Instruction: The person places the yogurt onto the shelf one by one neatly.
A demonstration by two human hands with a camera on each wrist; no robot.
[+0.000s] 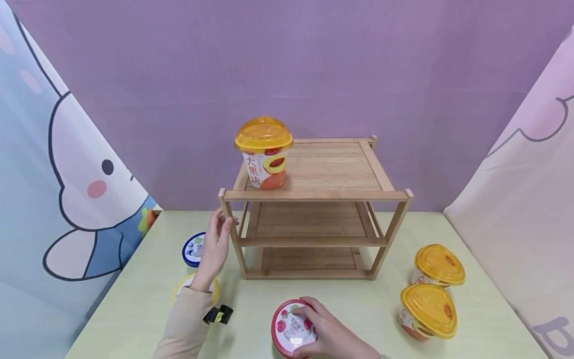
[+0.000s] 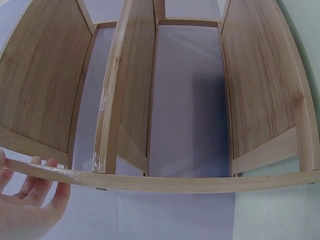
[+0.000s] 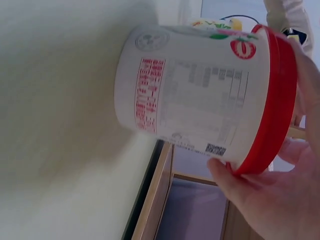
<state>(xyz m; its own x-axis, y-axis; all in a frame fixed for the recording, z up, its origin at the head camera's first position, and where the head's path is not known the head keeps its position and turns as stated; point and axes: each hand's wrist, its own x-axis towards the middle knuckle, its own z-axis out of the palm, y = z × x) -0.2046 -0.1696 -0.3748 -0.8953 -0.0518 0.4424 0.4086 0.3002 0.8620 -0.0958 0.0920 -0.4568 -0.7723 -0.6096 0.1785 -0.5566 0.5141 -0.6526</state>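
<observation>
A three-tier wooden rack (image 1: 314, 195) stands in the middle of the table. My left hand (image 1: 216, 244) is at its left front post; in the left wrist view the fingers (image 2: 59, 197) bend round behind that post. My right hand (image 1: 334, 331) grips a white tub with a red lid (image 1: 294, 326) by its rim, in front of the rack. In the right wrist view the tub's white side (image 3: 195, 90) carries red print and strawberry pictures. Whether its base touches the table, I cannot tell. A fruit cup with an orange domed lid (image 1: 264, 152) stands on the top tier's left front corner.
A blue-lidded tub (image 1: 194, 250) and a yellow-lidded tub (image 1: 215, 288) sit left of the rack, partly behind my left arm. Two more orange-lidded cups (image 1: 439, 264) stand close together at the right. Purple fabric (image 1: 403, 75) hangs behind the table.
</observation>
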